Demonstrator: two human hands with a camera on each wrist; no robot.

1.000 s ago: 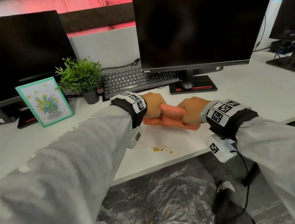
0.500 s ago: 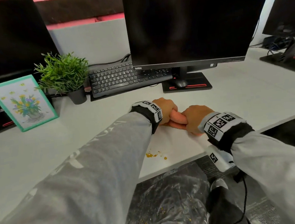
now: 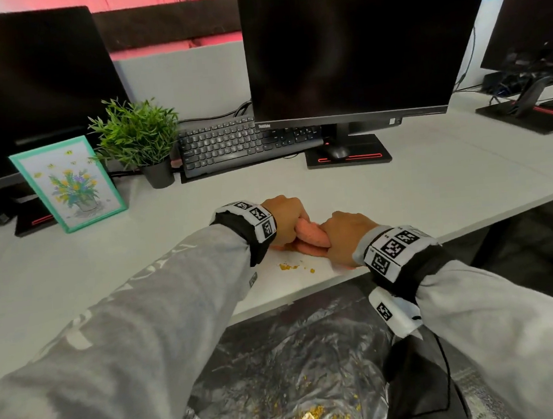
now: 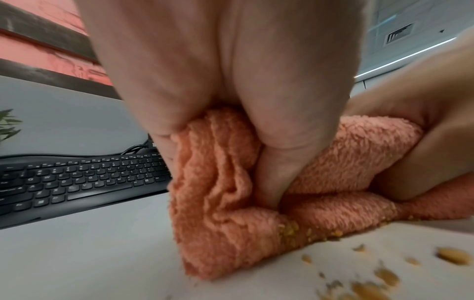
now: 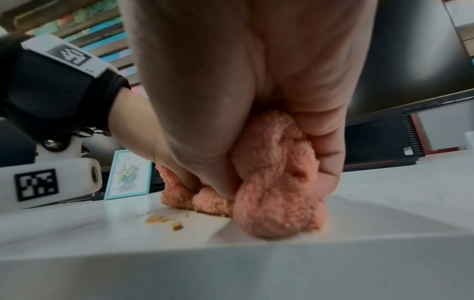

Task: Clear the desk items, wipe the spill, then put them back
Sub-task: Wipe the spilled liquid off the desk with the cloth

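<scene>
Fingers of left hand (image 3: 284, 220) and right hand (image 3: 346, 236) curled tight round bunched orange cloth (image 3: 311, 236), which rests on white desk (image 3: 434, 189) near its front edge. Versus a second ago hands sit closer together, cloth more gathered, less of it showing. Crumbs (image 3: 295, 267) lie just in front of cloth, some stuck to its lower edge. Likely mid-wipe, spill not cleared. Keyboard (image 3: 229, 146), plant (image 3: 138, 138), picture frame (image 3: 69, 184) pushed to the back.

Bunched orange terry cloth (image 3: 307, 236) on desk edge, yellow crumbs (image 3: 295, 267) just beside.
</scene>
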